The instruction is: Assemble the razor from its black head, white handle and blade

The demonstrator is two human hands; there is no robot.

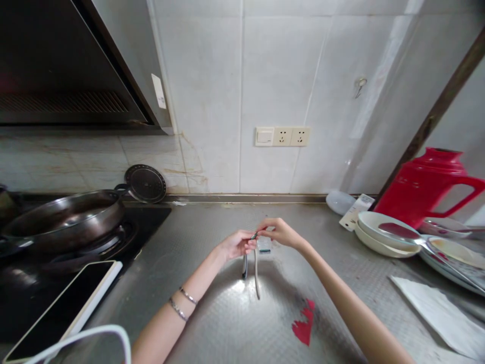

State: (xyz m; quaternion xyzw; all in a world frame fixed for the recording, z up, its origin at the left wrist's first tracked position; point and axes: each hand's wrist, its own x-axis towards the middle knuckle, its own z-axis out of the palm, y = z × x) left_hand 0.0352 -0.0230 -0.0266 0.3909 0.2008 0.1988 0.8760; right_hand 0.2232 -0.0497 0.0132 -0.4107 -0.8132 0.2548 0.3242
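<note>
My left hand (238, 244) and my right hand (278, 233) meet above the middle of the metal counter. Their fingertips pinch a small dark green piece (254, 236), too small to identify. Just below my fingers are a grey cord-like strip (257, 277) and a shorter dark, shiny strip (244, 267). Whether these hang from my hand or lie on the counter, I cannot tell. Close under the right hand is a small clear plastic piece (264, 246) with a green edge. My fingers partly cover all of these.
A phone (62, 308) and white cable (94, 331) are at lower left, beside a pan (70, 222) on the stove. Torn red paper (304, 323) lies in front. On the right stand bowls (386, 237), a red thermos jug (420, 189) and a white tissue (435, 313).
</note>
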